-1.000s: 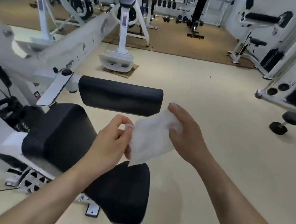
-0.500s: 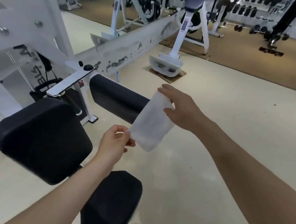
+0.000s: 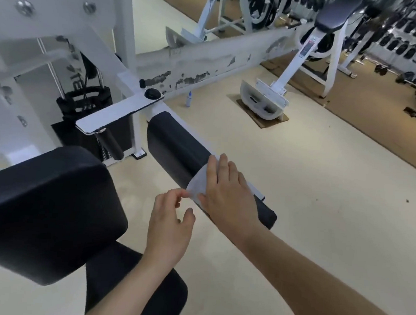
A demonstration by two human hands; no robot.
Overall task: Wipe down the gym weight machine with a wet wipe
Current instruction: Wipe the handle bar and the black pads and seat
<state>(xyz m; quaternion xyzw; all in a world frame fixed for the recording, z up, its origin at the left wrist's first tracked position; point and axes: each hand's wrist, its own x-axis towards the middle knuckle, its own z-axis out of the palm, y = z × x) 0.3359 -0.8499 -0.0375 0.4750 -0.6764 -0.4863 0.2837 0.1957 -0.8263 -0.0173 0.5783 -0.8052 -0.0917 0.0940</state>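
Gym floor [image 3: 323, 190]. Roller pad [image 3: 175, 145]: wiping step opens. Your right grip [image 3: 226, 190] flat, pressing wet wipe [image 3: 197, 186]; left grip [image 3: 170, 226] loose, empty. Next, likely: sweep lengthwise.

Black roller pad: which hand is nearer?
Right. The right hand lies flat on the wet wipe draped over the black roller pad; the left hand hovers beside it, fingertips near the wipe's corner.

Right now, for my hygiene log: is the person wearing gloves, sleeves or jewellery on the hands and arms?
No. The left hand and right hand are bare: no gloves, rings or watch show. The left forearm and right forearm are bare too, no sleeve in view.
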